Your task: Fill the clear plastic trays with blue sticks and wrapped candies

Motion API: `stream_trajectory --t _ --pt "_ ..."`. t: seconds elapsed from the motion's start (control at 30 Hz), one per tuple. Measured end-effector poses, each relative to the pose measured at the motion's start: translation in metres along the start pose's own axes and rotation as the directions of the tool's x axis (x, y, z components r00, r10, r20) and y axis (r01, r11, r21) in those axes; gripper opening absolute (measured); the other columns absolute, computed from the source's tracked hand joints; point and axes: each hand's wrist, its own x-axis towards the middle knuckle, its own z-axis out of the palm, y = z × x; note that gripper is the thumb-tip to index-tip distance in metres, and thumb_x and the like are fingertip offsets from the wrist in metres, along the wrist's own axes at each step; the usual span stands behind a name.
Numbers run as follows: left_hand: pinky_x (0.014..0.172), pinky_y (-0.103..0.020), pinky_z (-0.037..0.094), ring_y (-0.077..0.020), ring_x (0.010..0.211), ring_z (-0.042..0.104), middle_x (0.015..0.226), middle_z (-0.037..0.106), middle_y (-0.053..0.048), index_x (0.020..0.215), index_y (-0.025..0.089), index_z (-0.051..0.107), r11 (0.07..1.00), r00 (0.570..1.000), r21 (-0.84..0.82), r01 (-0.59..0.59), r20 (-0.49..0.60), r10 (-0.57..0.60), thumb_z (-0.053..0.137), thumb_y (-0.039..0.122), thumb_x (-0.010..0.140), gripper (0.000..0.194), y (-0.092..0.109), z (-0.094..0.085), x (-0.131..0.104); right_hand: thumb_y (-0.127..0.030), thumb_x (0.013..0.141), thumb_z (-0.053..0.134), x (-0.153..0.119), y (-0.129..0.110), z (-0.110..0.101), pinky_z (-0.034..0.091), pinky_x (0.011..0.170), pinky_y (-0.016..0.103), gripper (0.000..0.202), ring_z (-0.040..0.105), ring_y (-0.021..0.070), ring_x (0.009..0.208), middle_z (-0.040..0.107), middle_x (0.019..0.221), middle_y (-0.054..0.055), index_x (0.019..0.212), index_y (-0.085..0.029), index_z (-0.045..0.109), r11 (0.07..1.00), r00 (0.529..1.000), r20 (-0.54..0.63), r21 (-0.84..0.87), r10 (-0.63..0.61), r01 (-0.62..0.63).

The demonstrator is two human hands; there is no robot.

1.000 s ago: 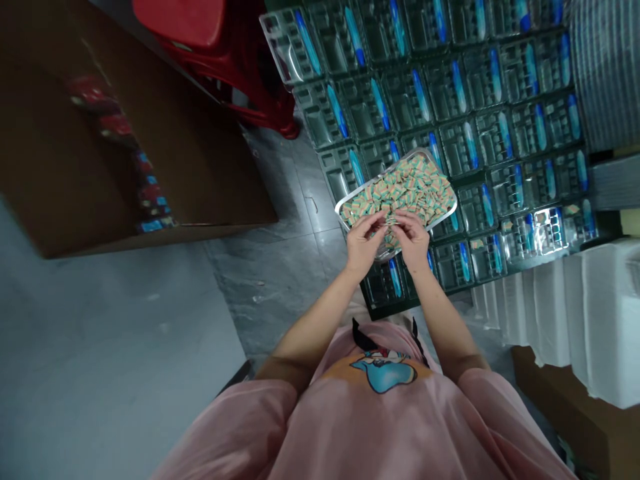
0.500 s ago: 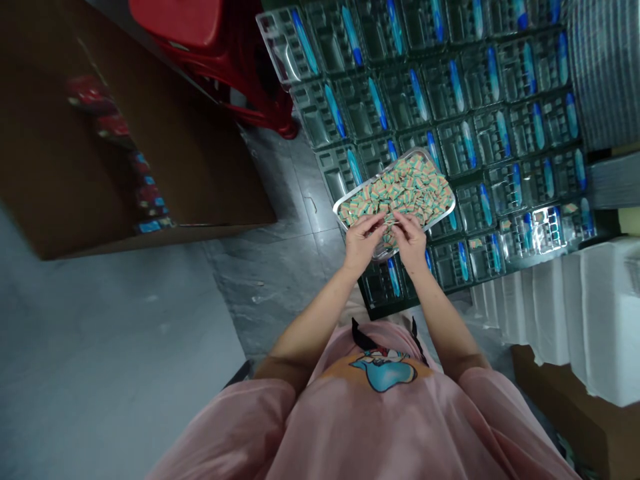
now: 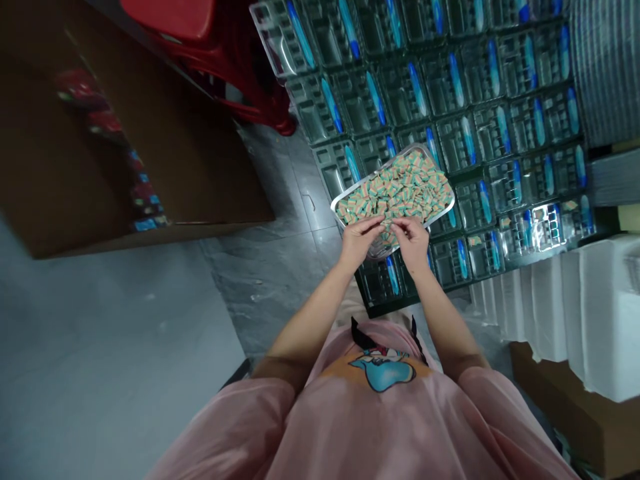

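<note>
A clear plastic container [image 3: 442, 214] with a pale rim lies tilted across the trays, full of small striped pieces [image 3: 405, 183] in green, cream and orange. My left hand [image 3: 356, 243] is over its near edge, thumb and fingertips pinched together. Close beside it my right hand [image 3: 414, 245] is also pinched. A small striped piece seems to be between the fingertips, mostly covered by them. Under and around the container are rows of clear moulded trays [image 3: 320, 107], each with a blue pen-shaped item [image 3: 417, 89] in it.
Loose striped pieces [image 3: 475, 241] lie in a few front trays. A stack of clear trays [image 3: 605, 73] stands at the right, white stacked packaging [image 3: 605, 313] below it. To the left are a red plastic stool [image 3: 175, 20] and an open cardboard box [image 3: 215, 173] with red packets.
The view has shifted slightly. Both hands stay over the container's near edge, and their fingertips have moved a little while pinching.
</note>
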Motion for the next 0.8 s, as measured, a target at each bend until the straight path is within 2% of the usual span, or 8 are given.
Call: stream_trajectory --t 0.17,0.4,0.57,0.7,0.8 --pt "0.100 -0.040 0.048 -0.0212 0.100 0.068 0.101 0.076 -0.005 0.097 0.025 0.078 1.000 1.000 0.017 -0.007 0.006 0.007 0.074 0.036 0.075 0.025 -0.003 -0.002 0.000 -0.029 0.088 0.061 0.000 -0.001 0.004 0.050 0.071 0.028 0.011 0.060 0.0141 0.078 0.066 0.082 0.001 0.091 -0.022 0.070 0.998 0.998 0.012 -0.024 -0.064 0.064" --pt "0.097 -0.041 0.049 -0.0215 0.100 0.067 0.102 0.075 -0.006 0.096 0.024 0.078 0.997 0.999 -0.064 0.036 0.011 -0.035 0.076 0.038 0.072 0.028 -0.011 -0.002 -0.002 -0.034 0.092 0.056 0.002 -0.002 0.006 0.053 0.079 0.031 0.019 0.062 0.0164 0.090 0.067 0.092 0.004 0.097 -0.022 0.070 0.999 0.994 0.108 -0.050 -0.016 0.021" --pt "0.082 -0.033 0.053 -0.0173 0.085 0.066 0.092 0.074 -0.004 0.092 0.021 0.077 0.974 0.983 -0.165 0.157 -0.074 -0.171 0.079 0.038 0.066 0.032 -0.019 0.002 -0.002 -0.040 0.090 0.058 -0.005 -0.004 0.011 0.055 0.082 0.031 0.027 0.062 0.0176 0.102 0.064 0.112 0.007 0.109 -0.025 0.070 0.994 0.987 0.122 0.001 0.106 -0.107" --pt "0.072 -0.025 0.051 -0.0117 0.073 0.062 0.077 0.069 0.001 0.088 0.020 0.074 0.964 0.975 -0.203 0.172 -0.103 -0.195 0.082 0.036 0.061 0.032 -0.022 0.007 0.000 -0.044 0.088 0.058 -0.013 0.002 0.018 0.055 0.087 0.030 0.031 0.064 0.0161 0.100 0.067 0.108 0.005 0.110 -0.024 0.069 0.969 0.973 0.069 0.100 0.220 -0.226" --pt "0.072 -0.025 0.051 -0.0118 0.072 0.063 0.075 0.068 0.002 0.080 0.020 0.071 0.957 0.975 -0.222 0.188 -0.072 -0.208 0.083 0.035 0.059 0.028 -0.020 0.014 -0.001 -0.045 0.086 0.061 -0.018 0.003 0.014 0.054 0.088 0.029 0.032 0.065 0.0153 0.098 0.069 0.106 0.004 0.107 -0.022 0.069 0.943 0.959 0.029 0.178 0.281 -0.282"
